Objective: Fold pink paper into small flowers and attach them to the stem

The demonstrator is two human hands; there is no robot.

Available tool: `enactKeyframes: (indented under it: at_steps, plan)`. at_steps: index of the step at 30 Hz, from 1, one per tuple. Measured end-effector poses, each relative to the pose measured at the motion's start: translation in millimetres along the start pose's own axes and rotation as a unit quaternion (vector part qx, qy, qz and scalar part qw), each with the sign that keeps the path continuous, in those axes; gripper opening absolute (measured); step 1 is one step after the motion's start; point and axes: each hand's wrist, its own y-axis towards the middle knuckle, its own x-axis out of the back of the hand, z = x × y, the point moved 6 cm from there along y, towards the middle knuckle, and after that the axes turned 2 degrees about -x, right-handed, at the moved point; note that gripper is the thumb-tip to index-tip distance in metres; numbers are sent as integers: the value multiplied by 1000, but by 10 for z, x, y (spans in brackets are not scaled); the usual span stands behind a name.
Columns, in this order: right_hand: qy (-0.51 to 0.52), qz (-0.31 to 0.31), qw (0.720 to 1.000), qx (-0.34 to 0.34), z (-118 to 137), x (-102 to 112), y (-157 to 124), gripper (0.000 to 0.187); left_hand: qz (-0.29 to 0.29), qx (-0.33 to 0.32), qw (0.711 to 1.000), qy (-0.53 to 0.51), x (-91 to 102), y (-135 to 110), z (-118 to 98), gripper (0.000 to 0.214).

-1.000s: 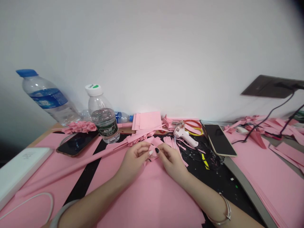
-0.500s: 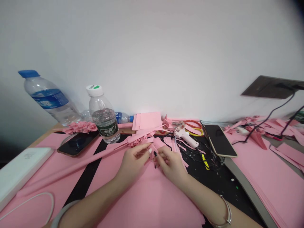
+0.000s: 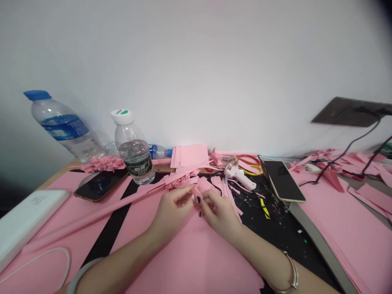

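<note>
Pink paper piece (image 3: 197, 196), light and easily creased, sits at lower centre of the frame, pinched by its edges between the closely gathered fingertips of the left hand (image 3: 171, 213) and right hand (image 3: 219, 213).

The dark green label (image 3: 136, 166) on the upright water bottle (image 3: 127, 136) reads 怡宝 in white. The blue label (image 3: 63, 127) on the tilted bottle (image 3: 45, 110) is too blurred to read.

A single camera worn on the person's head looks forward and down. It sits close above the left hand (image 3: 170, 214), the right hand (image 3: 219, 212) and the folded pink paper (image 3: 197, 196) between them. The view spans the desk (image 3: 59, 175) below and a white wall (image 3: 196, 69) above.
</note>
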Motion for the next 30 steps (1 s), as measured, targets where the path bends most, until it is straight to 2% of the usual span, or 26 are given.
enactKeyframes:
  at_steps: [6,14,18,21,25,27,30]
  plan:
    - [14,0,1000,-11,-36,-20,6,8,-12,-7,999,33,30,13,2,43]
    - [62,26,997,-28,-55,-62,-13,4,-1,-32,999,14,22,11,-56,34]
    - [182,15,980,-81,-97,-64,19,11,12,8,1000,-20,8,10,-38,35]
    - [247,4,962,-114,-143,-68,43,20,19,50,993,-107,-7,22,3,42]
    - [253,25,961,-109,-132,-83,47,23,23,107,975,-196,-34,40,97,47]
    - [243,36,964,-98,-109,-87,38,22,39,123,975,-183,-60,42,132,44]
    - [232,45,968,-86,-83,-86,27,22,69,111,980,-148,-98,38,132,46]
